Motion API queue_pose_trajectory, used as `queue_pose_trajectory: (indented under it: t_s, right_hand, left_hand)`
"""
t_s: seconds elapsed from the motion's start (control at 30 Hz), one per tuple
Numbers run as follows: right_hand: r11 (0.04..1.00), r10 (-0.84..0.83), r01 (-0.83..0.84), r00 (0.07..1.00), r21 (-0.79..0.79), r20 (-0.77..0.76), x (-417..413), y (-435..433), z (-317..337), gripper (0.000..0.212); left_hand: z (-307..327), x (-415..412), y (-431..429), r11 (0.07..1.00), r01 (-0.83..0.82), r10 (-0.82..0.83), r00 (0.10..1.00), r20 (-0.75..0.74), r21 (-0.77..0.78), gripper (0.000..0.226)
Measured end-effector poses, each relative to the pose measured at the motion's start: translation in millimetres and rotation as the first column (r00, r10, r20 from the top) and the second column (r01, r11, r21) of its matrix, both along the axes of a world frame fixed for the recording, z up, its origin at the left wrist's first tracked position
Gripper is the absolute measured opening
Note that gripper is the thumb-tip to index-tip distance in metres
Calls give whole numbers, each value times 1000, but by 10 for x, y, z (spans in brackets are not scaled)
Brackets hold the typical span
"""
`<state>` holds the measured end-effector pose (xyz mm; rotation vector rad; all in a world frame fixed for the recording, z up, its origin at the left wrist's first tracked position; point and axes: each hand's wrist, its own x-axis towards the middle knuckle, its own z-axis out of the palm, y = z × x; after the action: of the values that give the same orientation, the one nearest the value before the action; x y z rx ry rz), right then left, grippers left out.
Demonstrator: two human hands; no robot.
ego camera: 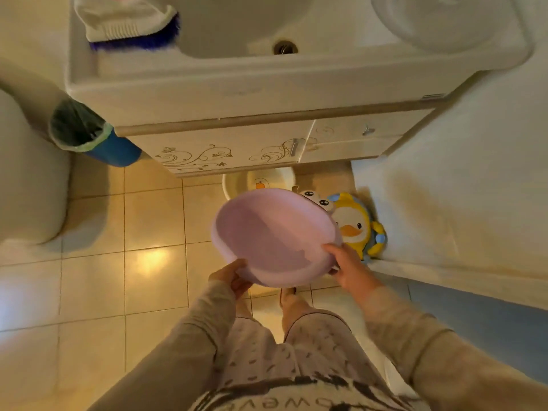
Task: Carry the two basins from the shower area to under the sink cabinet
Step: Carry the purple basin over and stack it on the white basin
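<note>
Pink basin: the pink basin (274, 235) is held in the air in front of the sink cabinet (237, 143), tilted so its hollow is seen, above the tiled floor (154, 221).
Left hand: the left hand (232, 275) is closed on the basin's near rim, thumb over the edge and fingers curled beneath.
Right hand: the right hand (348, 266) is clamped on the rim at its right side, thumb laid inside the edge, the other fingers hidden below.
White basin: a white basin (237, 182) with a duck print is seen on the floor, partly tucked under the cabinet's front edge and partly covered by the pink basin.
Duck toy: a yellow duck-shaped item (354, 225) is leaned by the wall, below the cabinet's right end; a second cartoon-faced item (314, 198) is seen just beside it.
Bin: a blue bin (98, 137) with a liner is placed at the cabinet's left corner.
Sink: a washbasin (237, 69) is set on top of the cabinet, with a brush (133, 34) at its left edge.
Toilet: a toilet (26, 179) is seen well to the cabinet's left.
</note>
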<state>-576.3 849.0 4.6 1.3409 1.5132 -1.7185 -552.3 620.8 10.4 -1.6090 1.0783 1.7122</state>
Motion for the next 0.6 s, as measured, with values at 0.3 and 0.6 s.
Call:
queue_pose_trajectory:
  t_s: [0.3,0.6]
  right_hand:
    - [980,200,-201,977,8,76,-604,-149,-653,50]
    - [995,13,-23,996,101,91,-968,-541,-2435,43]
  left_hand:
    - [-670,16,411,939,-342,342,940,18,37,52]
    - [-2478,-682,-57,974,-219,220,975,10,-49,22]
